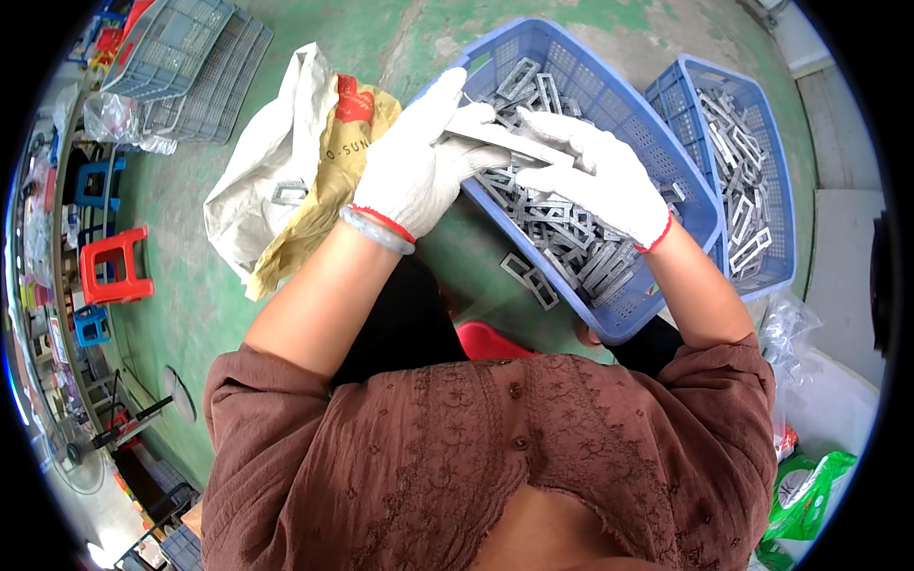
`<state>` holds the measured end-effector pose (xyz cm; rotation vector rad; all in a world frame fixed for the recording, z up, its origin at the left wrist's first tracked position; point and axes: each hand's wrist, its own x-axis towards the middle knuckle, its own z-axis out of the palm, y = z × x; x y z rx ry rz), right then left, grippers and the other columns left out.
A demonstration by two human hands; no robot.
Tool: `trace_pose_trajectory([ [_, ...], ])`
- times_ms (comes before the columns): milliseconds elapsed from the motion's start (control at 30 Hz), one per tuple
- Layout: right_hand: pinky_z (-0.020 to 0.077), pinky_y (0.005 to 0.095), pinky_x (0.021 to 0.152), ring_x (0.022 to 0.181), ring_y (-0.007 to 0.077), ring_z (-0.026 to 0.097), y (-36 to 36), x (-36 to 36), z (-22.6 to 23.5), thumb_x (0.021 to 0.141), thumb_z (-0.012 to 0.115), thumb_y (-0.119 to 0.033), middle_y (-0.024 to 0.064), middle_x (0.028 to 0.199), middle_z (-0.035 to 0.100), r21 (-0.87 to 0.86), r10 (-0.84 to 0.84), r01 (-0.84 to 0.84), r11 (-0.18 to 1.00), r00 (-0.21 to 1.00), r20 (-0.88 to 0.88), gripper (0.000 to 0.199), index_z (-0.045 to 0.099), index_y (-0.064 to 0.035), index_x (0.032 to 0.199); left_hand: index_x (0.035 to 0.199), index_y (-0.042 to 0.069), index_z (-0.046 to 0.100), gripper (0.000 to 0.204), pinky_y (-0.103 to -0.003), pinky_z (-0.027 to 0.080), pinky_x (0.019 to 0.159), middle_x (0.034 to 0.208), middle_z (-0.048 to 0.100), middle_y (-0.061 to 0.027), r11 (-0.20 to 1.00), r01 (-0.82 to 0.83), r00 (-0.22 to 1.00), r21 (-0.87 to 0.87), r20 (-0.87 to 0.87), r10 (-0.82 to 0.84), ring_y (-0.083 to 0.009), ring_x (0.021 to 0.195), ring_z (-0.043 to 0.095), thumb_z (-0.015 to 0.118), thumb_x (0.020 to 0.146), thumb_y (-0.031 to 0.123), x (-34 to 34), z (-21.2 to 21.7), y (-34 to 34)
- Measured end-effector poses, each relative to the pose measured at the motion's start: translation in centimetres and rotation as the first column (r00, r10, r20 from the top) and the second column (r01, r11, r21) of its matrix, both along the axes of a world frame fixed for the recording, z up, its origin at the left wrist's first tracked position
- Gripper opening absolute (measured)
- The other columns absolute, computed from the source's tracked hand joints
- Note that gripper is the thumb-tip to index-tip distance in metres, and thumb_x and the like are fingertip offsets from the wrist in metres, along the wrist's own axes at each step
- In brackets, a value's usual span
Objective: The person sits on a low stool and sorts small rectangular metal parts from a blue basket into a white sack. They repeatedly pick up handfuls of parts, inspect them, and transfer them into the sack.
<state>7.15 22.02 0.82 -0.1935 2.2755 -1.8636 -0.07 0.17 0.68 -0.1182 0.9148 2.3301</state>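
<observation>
Flat metal strip, one, clamped between two white-gloved hands over the nearer blue basket: left hand at 9 o'clock, right hand at 3 o'clock, both gripping. Two blue baskets, second basket toward 2 o'clock, both heaped with metal frames, too many to count. Two loose frames on the floor at 6 o'clock.
</observation>
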Motion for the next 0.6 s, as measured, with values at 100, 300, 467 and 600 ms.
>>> trace_pose_trajectory([
  [100,0.0546,0.0256,0.081,0.101,0.0109,0.068,-0.9,0.7,0.8,0.091,0.072,-0.021,0.0090,0.114,0.071,-0.240,0.003,0.034,0.970,0.988,0.152,0.049,0.060,-0.0002,0.133,0.108,-0.001,0.056,0.034,-0.048,0.059,0.081,0.101,0.063,-0.0179,0.998,0.006,0.999,-0.063,0.043,-0.004,-0.0338,0.095,0.066,0.058,0.102,0.033,-0.1,0.9,0.0],
  [300,0.0548,0.0264,0.076,0.086,0.0100,0.068,-1.4,0.5,0.8,0.093,0.069,-0.028,0.0070,0.109,0.073,0.098,0.016,-0.014,0.995,0.999,-0.027,0.044,0.064,-0.0069,0.132,0.109,0.000,0.055,0.035,-0.047,0.060,0.079,0.102,0.064,-0.0178,0.997,0.010,0.999,-0.078,0.039,-0.007,-0.0326,0.095,0.067,0.056,0.103,0.035,-0.3,0.6,-0.1],
  [467,0.0536,0.0284,0.078,0.085,0.0125,0.067,-1.7,0.7,2.1,0.094,0.068,-0.032,0.0092,0.109,0.072,0.091,0.015,-0.025,0.996,0.994,0.105,0.046,0.063,-0.0077,0.132,0.113,0.000,0.054,0.036,-0.045,0.060,0.082,0.106,0.063,-0.0185,0.998,0.049,0.997,-0.048,-0.062,-0.052,-0.0330,0.098,0.066,0.053,0.105,0.035,-0.7,-0.1,-0.4],
  [600,0.0530,0.0242,0.075,0.081,0.0078,0.065,-2.5,1.2,3.5,0.088,0.076,-0.018,0.0043,0.101,0.073,0.165,-0.029,0.038,0.986,0.998,-0.052,0.045,0.065,-0.0008,0.128,0.124,-0.002,0.049,0.041,-0.046,0.057,0.091,0.111,0.063,-0.0196,0.998,0.053,0.993,0.017,-0.110,-0.051,-0.0334,0.104,0.064,0.051,0.105,0.034,-0.6,-0.2,-0.4],
])
